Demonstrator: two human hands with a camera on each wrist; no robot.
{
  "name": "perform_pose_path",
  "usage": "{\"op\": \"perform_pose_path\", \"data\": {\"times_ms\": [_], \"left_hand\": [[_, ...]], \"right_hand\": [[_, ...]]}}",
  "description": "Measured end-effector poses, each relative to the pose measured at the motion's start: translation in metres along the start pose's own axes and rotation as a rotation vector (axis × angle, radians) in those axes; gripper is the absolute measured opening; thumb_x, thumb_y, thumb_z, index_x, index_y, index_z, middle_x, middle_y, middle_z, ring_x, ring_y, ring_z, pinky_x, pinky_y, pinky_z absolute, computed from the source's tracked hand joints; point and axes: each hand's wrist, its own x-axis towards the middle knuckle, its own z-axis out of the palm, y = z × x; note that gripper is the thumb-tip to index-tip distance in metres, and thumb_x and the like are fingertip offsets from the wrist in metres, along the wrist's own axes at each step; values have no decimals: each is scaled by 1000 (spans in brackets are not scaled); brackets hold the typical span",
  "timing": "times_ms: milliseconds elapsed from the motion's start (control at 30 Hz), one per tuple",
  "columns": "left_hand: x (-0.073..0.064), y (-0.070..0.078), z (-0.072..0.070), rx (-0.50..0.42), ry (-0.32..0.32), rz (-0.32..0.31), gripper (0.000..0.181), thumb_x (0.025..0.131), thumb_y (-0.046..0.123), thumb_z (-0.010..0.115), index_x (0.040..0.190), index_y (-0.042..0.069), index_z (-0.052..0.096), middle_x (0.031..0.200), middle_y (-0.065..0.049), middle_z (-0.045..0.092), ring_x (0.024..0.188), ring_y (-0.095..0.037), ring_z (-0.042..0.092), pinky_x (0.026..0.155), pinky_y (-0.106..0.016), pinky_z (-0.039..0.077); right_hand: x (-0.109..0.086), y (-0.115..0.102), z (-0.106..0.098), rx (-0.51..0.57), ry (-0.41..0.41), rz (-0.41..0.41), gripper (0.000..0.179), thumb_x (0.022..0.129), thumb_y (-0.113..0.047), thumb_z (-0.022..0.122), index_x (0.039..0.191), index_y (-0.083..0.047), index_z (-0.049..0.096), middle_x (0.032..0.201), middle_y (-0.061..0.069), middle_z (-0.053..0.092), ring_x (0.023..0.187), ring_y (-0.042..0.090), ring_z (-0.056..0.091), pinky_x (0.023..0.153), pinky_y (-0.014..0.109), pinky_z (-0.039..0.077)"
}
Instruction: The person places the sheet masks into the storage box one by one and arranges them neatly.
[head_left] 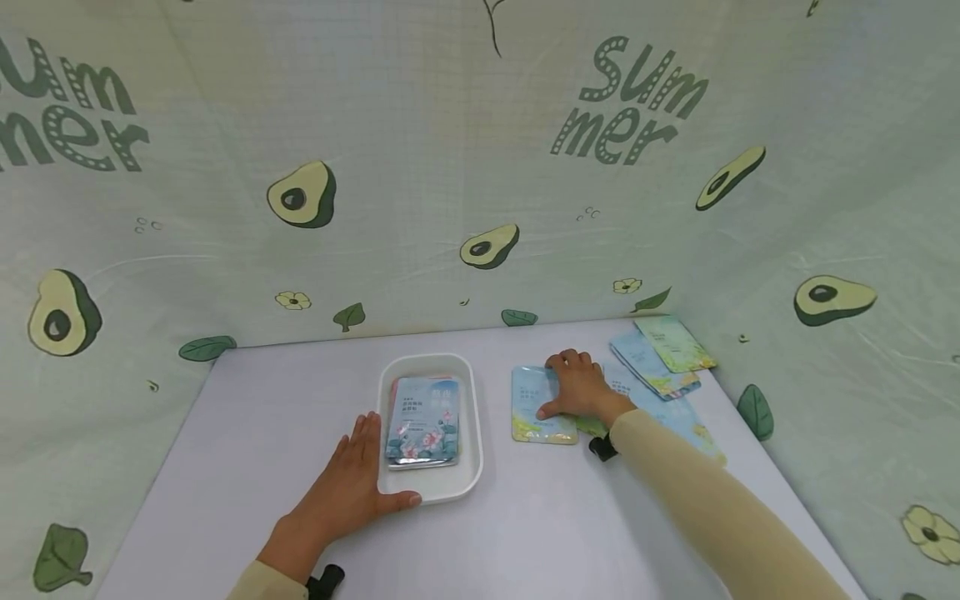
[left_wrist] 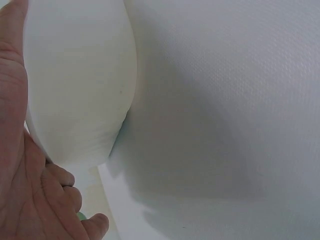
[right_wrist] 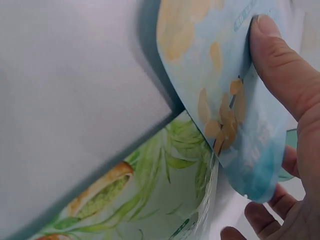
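Observation:
My left hand [head_left: 348, 482] lies against the left side and near corner of a white tray [head_left: 474, 467], fingers straight and thumb along the front rim. In the left wrist view, the tray wall [left_wrist: 80, 90] stands beside the thumb and palm. Inside the tray lies a small stack of blue packets with pink flowers [head_left: 423, 421]. To its right, my right hand [head_left: 581, 390] holds a flat light-blue packet [head_left: 534, 404] with yellow print. The right wrist view shows the thumb on the blue packet's face [right_wrist: 200, 85] and fingers at its far edge.
Under the held packet is a green-and-white packet [right_wrist: 155, 185] with leaf print. Several blue packets [head_left: 660, 408] lie fanned at the right, with a pale green one [head_left: 672, 342] toward the back. A printed curtain [head_left: 405, 167] surrounds the white table [head_left: 285, 400].

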Motion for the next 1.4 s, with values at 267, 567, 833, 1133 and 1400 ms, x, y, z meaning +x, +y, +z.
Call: {"op": "perform_pose_path", "data": {"times_ms": [267,567,833,1133,1400], "left_hand": [[0,0,-1,5,-4,-5,146,75,81,77,166,-8,6,174,-28,14,163,-45,10,129,-63,19],[1,0,0,2,3,-3,146,75,81,77,166,-8,5,174,-28,14,163,-45,10,129,-63,18],[-1,1,0,-3,3,-4,147,75,83,75,166,-8,5,173,-28,15,163,-45,10,129,-63,18],[-1,0,-1,-9,3,-7,145,77,81,75,166,-8,3,173,-29,14,162,-46,9,129,-65,16],[-1,1,0,-10,6,-7,145,77,82,74,165,-9,3,173,-29,14,162,-46,9,128,-64,17]], "right_hand": [[-9,-7,7,-57,134,-16,105,68,-60,96,146,-6,50,151,22,47,132,43,45,111,63,41],[-24,-17,8,-94,262,-64,100,71,-52,97,146,-7,49,150,21,46,132,44,45,106,59,42],[-38,-20,15,-66,351,-93,82,78,-40,95,143,-16,52,144,17,47,125,41,49,98,54,44],[-51,-22,17,74,362,-181,65,95,-15,80,150,-17,45,117,13,58,66,16,52,61,30,49],[-57,-22,14,211,384,-191,58,100,-9,72,152,-17,47,116,10,65,80,16,62,77,37,59]]}}
